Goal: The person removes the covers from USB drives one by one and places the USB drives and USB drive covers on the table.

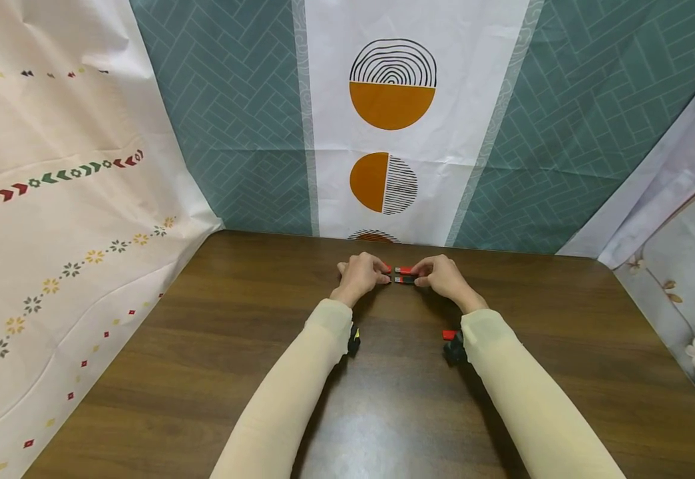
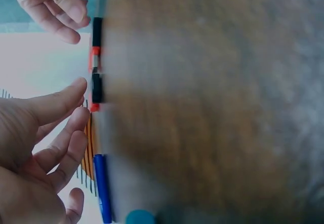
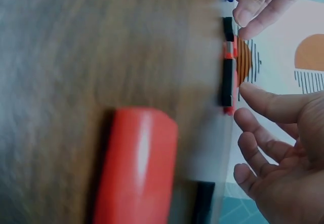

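Two small USB sticks, a red one (image 1: 404, 271) and a black one (image 1: 405, 280), lie side by side with metal plugs pointing left. Left of the plugs are a red piece (image 1: 387, 269), mostly behind fingers, and a black cap-like piece (image 2: 97, 88) in the left wrist view. My left hand (image 1: 361, 274) is over these pieces, thumb and fingers apart, tips close above them. My right hand (image 1: 443, 276) is likewise at the sticks' outer ends, with a gap between thumb and forefinger in the right wrist view.
A glossy red object (image 3: 136, 168) lies by my right wrist, with a black object (image 3: 203, 203) beyond it. A blue pen-like stick (image 2: 103, 188) and a blurred teal round end (image 2: 140, 217) are near my left hand. Behind the wooden table (image 1: 204, 319) hangs a patterned cloth (image 1: 245, 120).
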A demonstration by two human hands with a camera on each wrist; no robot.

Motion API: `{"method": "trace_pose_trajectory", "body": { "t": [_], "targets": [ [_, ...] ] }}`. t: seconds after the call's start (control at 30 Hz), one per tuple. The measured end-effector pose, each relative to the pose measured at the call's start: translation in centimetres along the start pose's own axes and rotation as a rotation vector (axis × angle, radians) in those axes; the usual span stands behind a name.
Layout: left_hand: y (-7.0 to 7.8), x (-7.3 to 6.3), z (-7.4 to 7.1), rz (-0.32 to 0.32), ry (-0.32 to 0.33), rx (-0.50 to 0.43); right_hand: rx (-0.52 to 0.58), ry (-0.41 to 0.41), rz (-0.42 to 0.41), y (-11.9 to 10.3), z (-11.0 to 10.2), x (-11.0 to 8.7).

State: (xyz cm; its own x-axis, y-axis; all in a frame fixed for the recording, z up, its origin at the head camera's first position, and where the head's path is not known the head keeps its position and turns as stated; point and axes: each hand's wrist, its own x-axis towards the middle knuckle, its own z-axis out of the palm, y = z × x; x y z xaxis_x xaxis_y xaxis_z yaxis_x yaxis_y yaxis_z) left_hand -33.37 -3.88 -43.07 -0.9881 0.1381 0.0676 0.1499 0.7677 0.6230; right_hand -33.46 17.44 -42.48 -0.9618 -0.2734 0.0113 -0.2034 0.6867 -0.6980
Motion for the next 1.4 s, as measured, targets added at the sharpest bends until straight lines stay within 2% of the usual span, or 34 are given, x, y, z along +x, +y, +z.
{"method": "trace_pose_trajectory", "body": {
  "t": [0.27,0.5,0.67,1.1,1.4],
  "targets": [
    [0.6,-0.2,-0.5,0.01,-0.002,-0.005,0.04,-0.007,-0.051,0.0,-1.2,-0.4],
    [1.1,-0.7,-0.7,0.019,-0.023,-0.124,0.035,-0.016,-0.061,0.0,-2.1,-1.3],
    [1.4,-1.0,-0.7,0.04,-0.034,-0.162,0.041,-0.038,-0.077,0.2,-3.0,-2.0],
    [2.5,-1.9,0.0,0.071,-0.09,-0.296,0.056,-0.062,-0.111,2.0,-5.2,-4.2],
    [3.3,-1.9,1.0,0.088,-0.098,-0.309,0.083,-0.05,-0.113,3.2,-6.0,-5.7]
  ]
}}
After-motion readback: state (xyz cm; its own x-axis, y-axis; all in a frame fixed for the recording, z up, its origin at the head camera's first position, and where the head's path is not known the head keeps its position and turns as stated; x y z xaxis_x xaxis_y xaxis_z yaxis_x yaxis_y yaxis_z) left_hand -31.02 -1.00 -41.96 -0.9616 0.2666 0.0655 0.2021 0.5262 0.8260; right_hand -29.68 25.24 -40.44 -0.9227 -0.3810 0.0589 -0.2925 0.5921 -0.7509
